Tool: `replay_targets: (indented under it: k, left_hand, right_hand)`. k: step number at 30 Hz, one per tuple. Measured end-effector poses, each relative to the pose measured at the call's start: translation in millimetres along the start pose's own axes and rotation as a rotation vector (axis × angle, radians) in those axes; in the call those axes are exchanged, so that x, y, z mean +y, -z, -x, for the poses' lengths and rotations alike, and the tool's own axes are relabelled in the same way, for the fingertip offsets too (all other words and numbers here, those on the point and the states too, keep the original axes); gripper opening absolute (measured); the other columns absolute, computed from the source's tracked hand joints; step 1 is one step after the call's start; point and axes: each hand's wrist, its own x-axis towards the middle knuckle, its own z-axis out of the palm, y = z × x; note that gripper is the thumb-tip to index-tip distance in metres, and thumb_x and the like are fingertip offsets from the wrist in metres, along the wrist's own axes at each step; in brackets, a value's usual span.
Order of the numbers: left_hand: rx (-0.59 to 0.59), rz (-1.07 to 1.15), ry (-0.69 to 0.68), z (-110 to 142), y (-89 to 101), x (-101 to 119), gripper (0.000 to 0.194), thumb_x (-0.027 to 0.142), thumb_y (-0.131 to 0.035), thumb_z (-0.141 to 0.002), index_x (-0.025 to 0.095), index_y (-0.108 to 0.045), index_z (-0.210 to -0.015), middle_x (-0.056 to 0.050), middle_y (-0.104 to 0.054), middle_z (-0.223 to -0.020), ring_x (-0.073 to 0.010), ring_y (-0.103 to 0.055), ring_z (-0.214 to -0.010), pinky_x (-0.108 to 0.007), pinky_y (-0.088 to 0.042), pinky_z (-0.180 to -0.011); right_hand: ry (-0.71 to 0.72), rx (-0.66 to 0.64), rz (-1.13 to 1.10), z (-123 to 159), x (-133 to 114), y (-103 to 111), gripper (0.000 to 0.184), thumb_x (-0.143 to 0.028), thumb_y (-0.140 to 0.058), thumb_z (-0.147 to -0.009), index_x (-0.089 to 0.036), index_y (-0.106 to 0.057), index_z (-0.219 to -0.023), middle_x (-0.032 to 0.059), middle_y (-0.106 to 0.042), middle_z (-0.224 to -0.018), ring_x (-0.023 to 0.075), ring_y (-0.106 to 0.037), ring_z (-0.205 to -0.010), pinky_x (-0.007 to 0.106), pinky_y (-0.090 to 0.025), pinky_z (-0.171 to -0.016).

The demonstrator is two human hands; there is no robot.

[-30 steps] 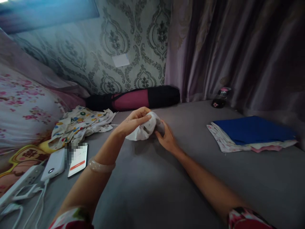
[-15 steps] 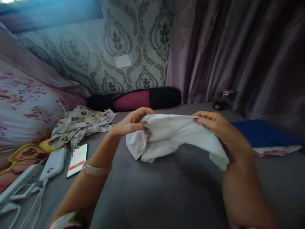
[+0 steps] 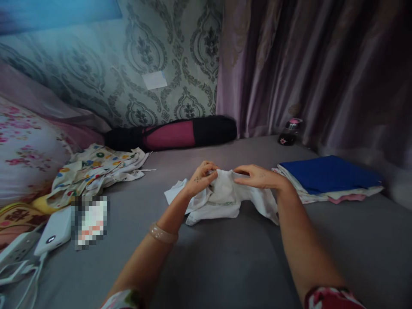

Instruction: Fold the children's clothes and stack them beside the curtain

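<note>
A small white garment [image 3: 222,201] lies rumpled on the grey bed sheet [image 3: 225,262] in the middle of the view. My left hand [image 3: 202,177] pinches its upper left edge, fingers closed on the cloth. Just to the right, my right hand [image 3: 257,177] grips the garment's top edge with fingers curled over it. The two hands are close together, a few centimetres apart. A pale bangle [image 3: 162,234] sits on my left wrist.
A patterned cloth [image 3: 93,169] is heaped at the left by a floral pillow [image 3: 25,150]. A power bank [image 3: 53,231], phone [image 3: 90,219] and cables [image 3: 19,268] lie at the near left. Folded blue cloth [image 3: 328,174] tops a stack at the right. A dark bolster [image 3: 174,133] and small jar [image 3: 289,131] stand at the back.
The bunched garment was lifted and stretched wide between my hands, and now lies lowered on the sheet with my hands drawn close together at its top edge.
</note>
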Motion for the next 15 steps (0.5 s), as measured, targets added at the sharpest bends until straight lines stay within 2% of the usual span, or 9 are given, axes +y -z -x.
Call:
replay_targets:
  k: [3,6,8,10,13,15]
  left_hand:
    - [-0.049,0.028,0.026,-2,-4.6,6,0.025,0.041,-0.064,-0.081,0.017,-0.069,-0.085,-0.005,-0.061,-0.089,-0.0146,-0.057,-0.082,-0.028,-0.046,-0.075]
    - [-0.081,0.181,0.078,-6,-7.4,9,0.030,0.044,-0.065,-0.080,0.017,-0.066,-0.094,-0.001,-0.061,-0.076,-0.0110,-0.056,-0.068,-0.024,-0.045,-0.065]
    - [0.018,0.232,0.088,-8,-5.9,9,0.032,0.044,-0.067,-0.079,0.017,-0.063,-0.096,0.000,-0.062,-0.074,-0.0102,-0.057,-0.066,-0.023,-0.045,-0.064]
    - [0.157,0.196,0.065,-7,-0.6,9,0.029,0.043,-0.067,-0.079,0.017,-0.062,-0.092,-0.001,-0.064,-0.076,-0.0111,-0.059,-0.071,-0.023,-0.046,-0.067]
    - [0.303,-0.019,0.004,6,11.2,12,0.023,0.040,-0.062,-0.083,0.017,-0.061,-0.084,-0.002,-0.065,-0.081,-0.0125,-0.059,-0.076,-0.025,-0.046,-0.073]
    - [0.318,-0.217,-0.019,22,16.8,17,0.021,0.038,-0.059,-0.086,0.018,-0.062,-0.083,-0.002,-0.064,-0.079,-0.0128,-0.057,-0.074,-0.026,-0.045,-0.071]
  right_hand:
    - [0.105,0.139,-0.079,-10,-11,-11,0.042,-0.042,-0.059,-0.081,-0.020,-0.063,-0.116,0.0101,-0.064,-0.120,0.0242,-0.059,-0.107,0.036,-0.044,-0.093]
    - [0.147,0.118,-0.108,-15,-15,-16,0.030,-0.044,-0.060,-0.081,-0.018,-0.068,-0.095,0.0055,-0.069,-0.094,0.0206,-0.062,-0.086,0.031,-0.047,-0.075]
    - [0.128,0.088,-0.154,-16,-14,-17,0.031,-0.048,-0.061,-0.080,-0.018,-0.067,-0.080,0.0009,-0.065,-0.075,0.0165,-0.058,-0.071,0.027,-0.042,-0.062]
    - [0.107,0.119,-0.224,-17,-11,-18,0.033,-0.050,-0.062,-0.079,-0.017,-0.066,-0.076,-0.0012,-0.061,-0.070,0.0140,-0.054,-0.066,0.025,-0.038,-0.058]
    - [0.086,0.243,-0.276,-21,-3,-20,0.033,-0.050,-0.062,-0.078,-0.017,-0.068,-0.076,-0.0005,-0.062,-0.072,0.0134,-0.053,-0.066,0.025,-0.037,-0.058]
    - [0.061,0.316,-0.270,-25,2,-22,0.034,-0.051,-0.062,-0.079,-0.017,-0.068,-0.076,0.0004,-0.063,-0.072,0.0137,-0.053,-0.066,0.025,-0.036,-0.058]
